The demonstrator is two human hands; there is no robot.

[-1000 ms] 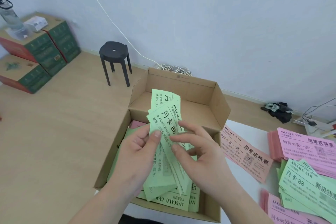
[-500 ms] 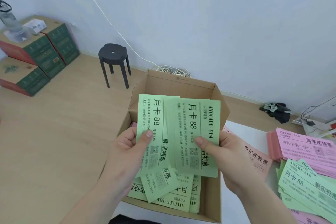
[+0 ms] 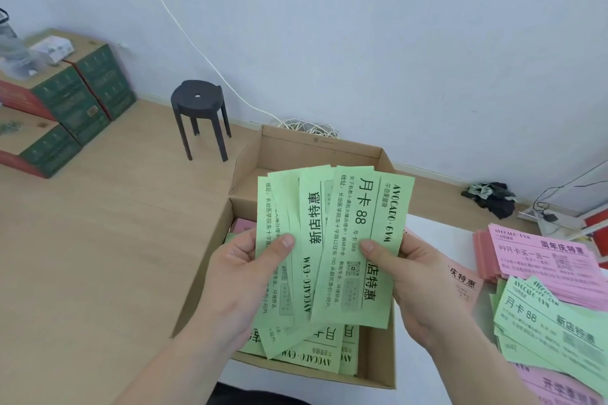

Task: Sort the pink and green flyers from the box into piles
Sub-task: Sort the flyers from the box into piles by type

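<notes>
Thumbs [image 3: 283,242] pressing onto front of fanned green paper flyers [image 3: 345,240]; left hand [image 3: 237,276] pinching left half of fan, right hand [image 3: 424,286] pinching right half. Fan's long axis running upright, away from person, fan hanging over open brown cardboard box [image 3: 378,358]. Sorted green flyer pile [image 3: 552,332] lying off to right on white table [image 3: 437,233], just beside pink flyer stack [image 3: 543,260]; right hand sitting nearer. Judgement: rightward carry coming, probably by right hand.
</notes>
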